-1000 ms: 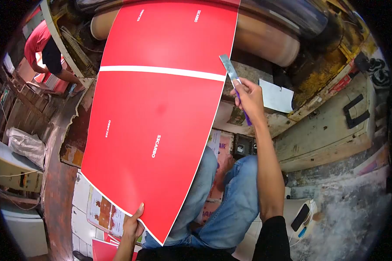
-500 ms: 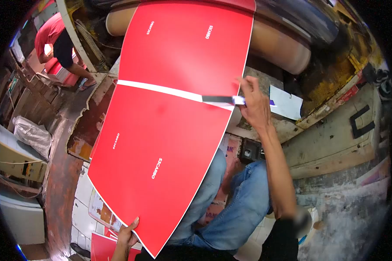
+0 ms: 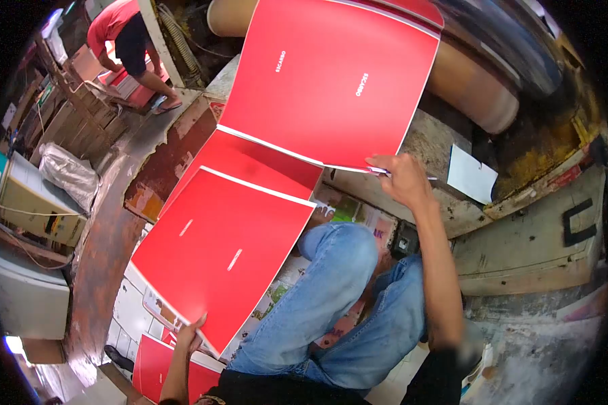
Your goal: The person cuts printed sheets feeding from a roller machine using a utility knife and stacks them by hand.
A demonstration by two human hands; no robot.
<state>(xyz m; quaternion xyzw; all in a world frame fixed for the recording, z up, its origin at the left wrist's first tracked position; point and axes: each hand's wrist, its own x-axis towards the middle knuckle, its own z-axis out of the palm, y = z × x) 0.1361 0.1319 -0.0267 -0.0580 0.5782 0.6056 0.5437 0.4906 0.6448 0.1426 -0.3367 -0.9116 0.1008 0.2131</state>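
Note:
My left hand (image 3: 190,337) grips the lower corner of a separate red printed sheet (image 3: 209,236), thumb on top. The sheet has white edges and small white lettering, and lies tilted over my left side. My right hand (image 3: 407,181) is closed round a slim cutter knife (image 3: 378,171), mostly hidden by the fingers, at the lower right corner of an upper red sheet (image 3: 331,101). That upper sheet hangs down from the machine's rollers. Behind the gap between the two sheets, more red material (image 3: 260,162) shows.
A brown roller (image 3: 479,88) and a shiny metal cylinder (image 3: 520,47) lie at the back. White paper (image 3: 471,174) rests on the ledge at right. Red sheets (image 3: 159,371) lie at lower left. Another person (image 3: 128,40) bends over red material at upper left.
The single long red sheet is now parted along its white band. My left hand has drawn the lower piece down and left. The knife has moved off the band to the sheet's right edge.

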